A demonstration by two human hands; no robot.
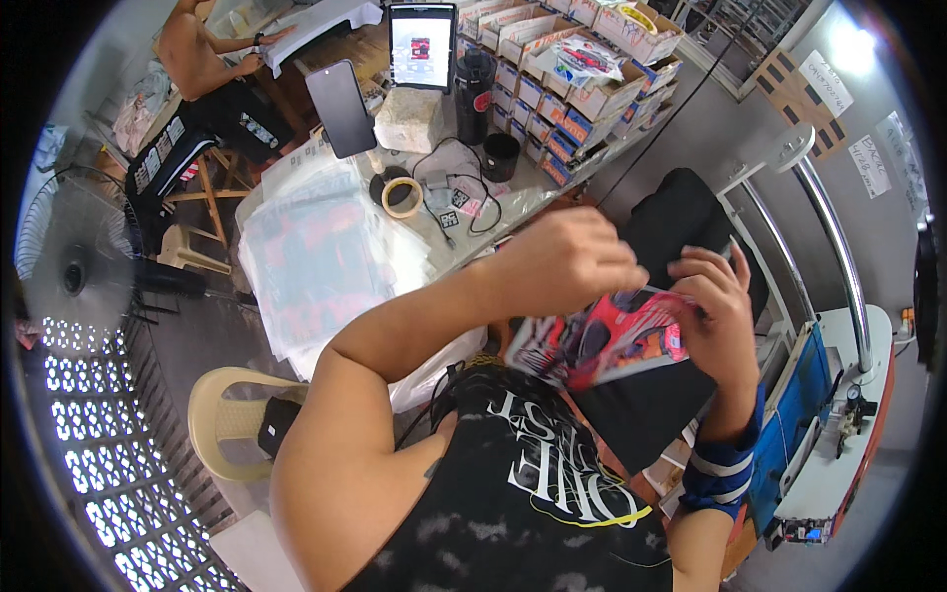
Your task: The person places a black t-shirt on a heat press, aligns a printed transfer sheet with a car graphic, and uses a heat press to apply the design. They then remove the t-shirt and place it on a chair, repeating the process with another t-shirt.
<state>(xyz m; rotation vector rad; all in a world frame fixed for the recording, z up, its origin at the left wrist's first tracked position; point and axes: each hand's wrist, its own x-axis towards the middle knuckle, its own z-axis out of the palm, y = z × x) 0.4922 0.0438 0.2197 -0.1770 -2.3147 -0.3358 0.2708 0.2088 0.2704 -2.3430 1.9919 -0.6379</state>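
A glossy printed sheet [612, 340] with a pink, red and black picture lies slanted in front of my chest, over black cloth [646, 409]. My right hand [715, 306] is curled over the sheet's right side, with fingers bent and gripping near its upper edge; the thumb is partly hidden. Just above the sheet's upper left edge is my left hand [570, 255], slightly blurred. Its fingers are pressed together and bent downward, and whatever they pinch is hidden. More of the black cloth reaches up behind my right hand.
On the left table are stacked film-covered prints [316, 257], a tape roll [401, 197], phone [340, 107], tablet [421, 47] and black bottle [473, 94]. Cardboard bins [562, 79] stand behind. A press with a chrome bar [838, 247] borders the right. Another person [212, 69] works far left, beyond a fan [74, 266].
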